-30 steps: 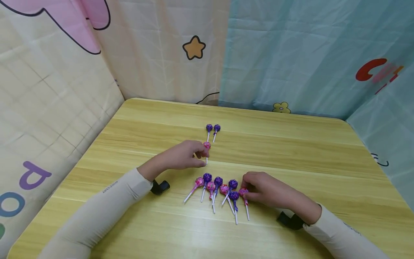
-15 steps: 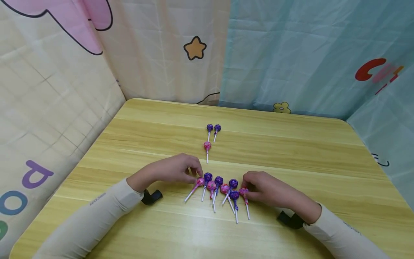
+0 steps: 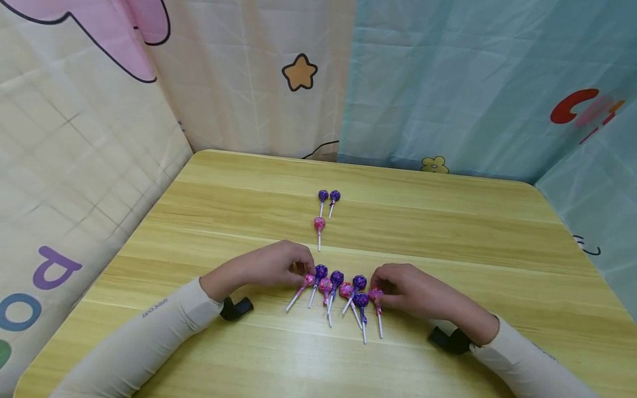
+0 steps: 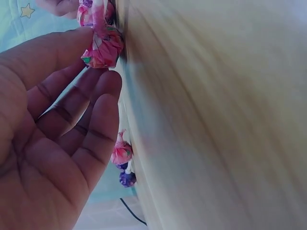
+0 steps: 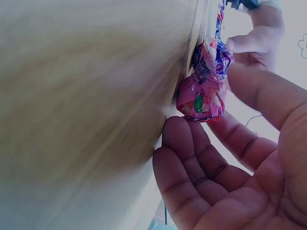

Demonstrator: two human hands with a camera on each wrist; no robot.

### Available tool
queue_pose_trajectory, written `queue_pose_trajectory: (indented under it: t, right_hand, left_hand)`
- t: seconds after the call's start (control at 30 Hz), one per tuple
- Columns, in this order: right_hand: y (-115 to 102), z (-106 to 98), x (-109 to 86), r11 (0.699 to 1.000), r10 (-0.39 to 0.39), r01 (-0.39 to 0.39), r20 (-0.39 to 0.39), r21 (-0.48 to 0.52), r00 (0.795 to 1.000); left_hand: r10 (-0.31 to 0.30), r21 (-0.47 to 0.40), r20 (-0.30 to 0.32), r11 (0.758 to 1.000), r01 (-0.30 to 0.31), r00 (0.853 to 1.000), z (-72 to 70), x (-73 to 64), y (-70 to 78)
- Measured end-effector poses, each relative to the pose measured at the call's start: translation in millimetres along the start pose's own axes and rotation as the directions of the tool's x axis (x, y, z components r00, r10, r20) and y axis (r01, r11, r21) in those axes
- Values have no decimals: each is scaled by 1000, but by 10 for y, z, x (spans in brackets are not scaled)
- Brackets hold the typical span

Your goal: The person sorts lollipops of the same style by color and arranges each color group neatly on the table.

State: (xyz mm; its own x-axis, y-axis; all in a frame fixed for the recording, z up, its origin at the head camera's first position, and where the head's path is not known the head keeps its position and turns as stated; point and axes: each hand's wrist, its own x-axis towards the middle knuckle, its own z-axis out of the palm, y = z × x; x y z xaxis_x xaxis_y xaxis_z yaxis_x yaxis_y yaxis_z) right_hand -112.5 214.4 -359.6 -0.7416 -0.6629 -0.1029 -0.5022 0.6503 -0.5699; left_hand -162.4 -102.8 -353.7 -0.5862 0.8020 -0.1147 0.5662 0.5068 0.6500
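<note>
Pinching the head of a pink lollipop between thumb and fingers, the left hand is leaving only a narrow gap. The right hand is likewise gripping another pink lollipop by its head, its fingers curling. Between the hands, four purple lollipops and two pink ones are lying bunched on the wooden table. Beyond the left hand, a single pink lollipop is lying nearer than a purple pair.
</note>
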Motion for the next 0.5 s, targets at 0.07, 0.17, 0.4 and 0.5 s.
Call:
queue_pose_trajectory:
  t: [0.07,0.17,0.4,0.5]
  right_hand:
    - [-2,-6,-2,1000,0,0,6,3,1000]
    - [4,-6,2,1000,-13,13,7,-3,1000]
    - [35,-5,11,999,-45,45,2,-28,999]
    - [39,-15,12,998,-52,51,-10,-47,999]
  left_hand:
    - [-5,8,-5,1000,5,1000,2,0,10]
    - [-9,21,-11,1000,9,1000,6,-1,25]
    - [-43,30,-11,999,43,999,36,5,43]
    - [-51,36,-12,998,51,999,44,11,49]
